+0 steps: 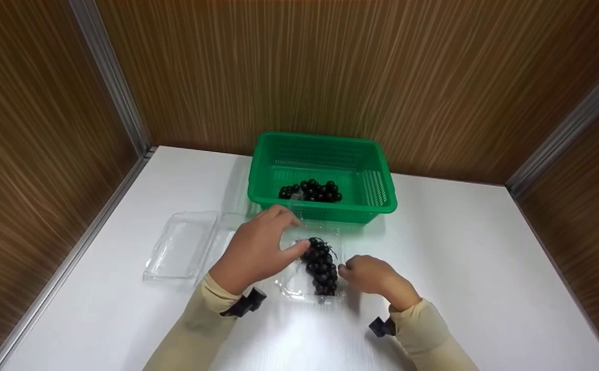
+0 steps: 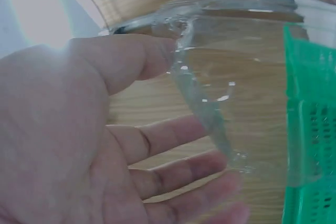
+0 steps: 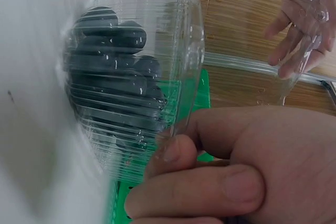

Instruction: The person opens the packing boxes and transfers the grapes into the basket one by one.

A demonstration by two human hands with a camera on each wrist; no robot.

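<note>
A clear plastic clamshell box (image 1: 299, 297) stands in front of the green basket, with a bunch of dark grapes (image 1: 322, 273) along its right side. Its see-through lid (image 2: 247, 72) is raised. Reaching over the box's left side, my left hand (image 1: 258, 247) has its fingers spread; in the left wrist view the thumb and fingertips touch the lid's edge. At the box's right side, my right hand (image 1: 369, 273) pinches the rim between thumb and curled finger. The right wrist view shows the grapes (image 3: 115, 72) through the ribbed wall.
Behind the box is the green basket (image 1: 325, 136), with more dark grapes (image 1: 317, 190) inside near its front wall. Another clear clamshell box (image 1: 175, 247) lies opened flat on the left of the white table (image 1: 464, 247). Wood-patterned panels (image 1: 330, 67) enclose the table.
</note>
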